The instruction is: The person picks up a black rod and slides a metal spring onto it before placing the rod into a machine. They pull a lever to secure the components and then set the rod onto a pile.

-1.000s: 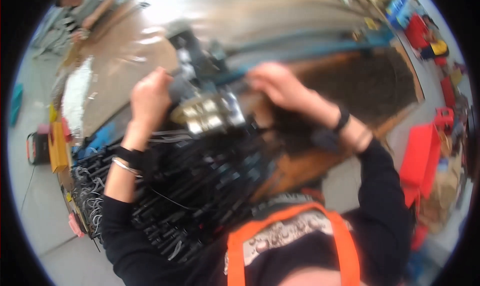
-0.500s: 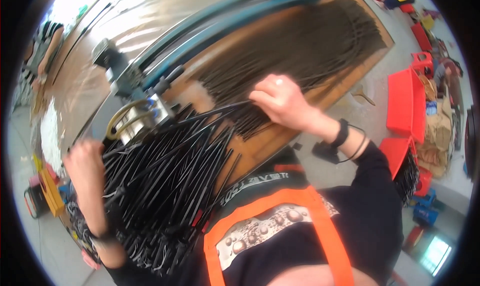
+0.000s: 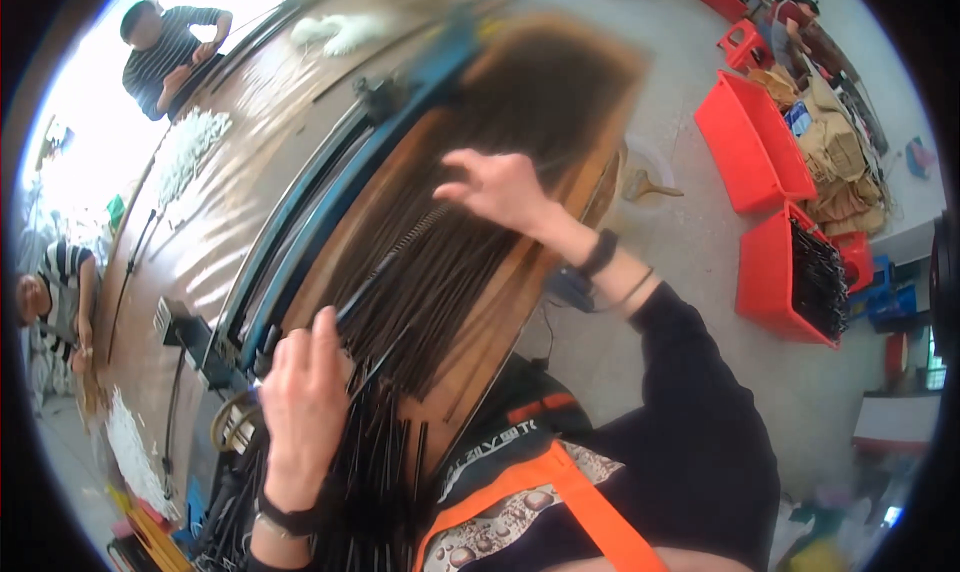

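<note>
My left hand [image 3: 303, 402] is at lower left, beside the small clamping machine on the bench. Its fingers are close together, and a thin black rod with a coiled spring-like section [image 3: 408, 242] runs from its fingertips up to the right. My right hand [image 3: 497, 190] is over the bundle of dark rods [image 3: 440, 312], near the upper end of that coiled piece. Its thumb and index finger are apart with a gap between them; the other fingers are hidden underneath. Both wrists wear black bands. More black rods lie in a pile [image 3: 370, 482] beneath my left forearm.
A blue metal rail [image 3: 325, 212] runs along the wooden tray [image 3: 480, 387]. The machine [image 3: 195, 342] is by my left hand. Red bins [image 3: 725, 162] are on the floor at right, one holding black parts. Two people work across the sheeted table [image 3: 215, 232]; another is far right.
My view has turned to the right. My left hand has moved from the machine's far side to its near side, closer to my right hand. The right thumb and index finger have opened apart.
</note>
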### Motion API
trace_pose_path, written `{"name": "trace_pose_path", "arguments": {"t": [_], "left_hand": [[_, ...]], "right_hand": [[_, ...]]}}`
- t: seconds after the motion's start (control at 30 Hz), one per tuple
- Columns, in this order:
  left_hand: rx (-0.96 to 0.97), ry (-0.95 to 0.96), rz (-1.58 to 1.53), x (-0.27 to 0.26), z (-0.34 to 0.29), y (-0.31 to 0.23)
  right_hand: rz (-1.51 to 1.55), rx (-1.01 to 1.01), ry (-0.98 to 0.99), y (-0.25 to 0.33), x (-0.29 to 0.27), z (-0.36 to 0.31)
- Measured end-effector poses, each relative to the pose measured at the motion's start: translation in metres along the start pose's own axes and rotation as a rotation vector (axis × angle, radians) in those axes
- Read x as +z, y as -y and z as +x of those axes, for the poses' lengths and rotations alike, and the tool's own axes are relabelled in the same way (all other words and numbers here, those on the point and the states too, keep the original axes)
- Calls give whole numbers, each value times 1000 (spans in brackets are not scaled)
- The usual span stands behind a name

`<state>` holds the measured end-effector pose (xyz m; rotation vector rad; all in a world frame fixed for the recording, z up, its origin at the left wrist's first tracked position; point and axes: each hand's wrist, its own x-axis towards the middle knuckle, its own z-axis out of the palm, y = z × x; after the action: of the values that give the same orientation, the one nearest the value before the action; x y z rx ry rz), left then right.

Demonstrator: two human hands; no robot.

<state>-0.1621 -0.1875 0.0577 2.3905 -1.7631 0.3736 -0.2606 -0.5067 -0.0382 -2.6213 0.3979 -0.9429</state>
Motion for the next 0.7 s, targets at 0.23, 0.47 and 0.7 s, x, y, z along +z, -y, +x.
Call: {"name": "trace_pose_path", "arguments": {"t": [0.23,0.47,0.7], "left_hand": [[47,138,58,-3,47,27],[73,25,100,14,43,61],[-61,102,-34,5,32,60]], "right_hand": [[314,-512,-84,46,14,43],[58,-388,-1,-29,38,52],[188,-157,-115,36,37,33]]}}
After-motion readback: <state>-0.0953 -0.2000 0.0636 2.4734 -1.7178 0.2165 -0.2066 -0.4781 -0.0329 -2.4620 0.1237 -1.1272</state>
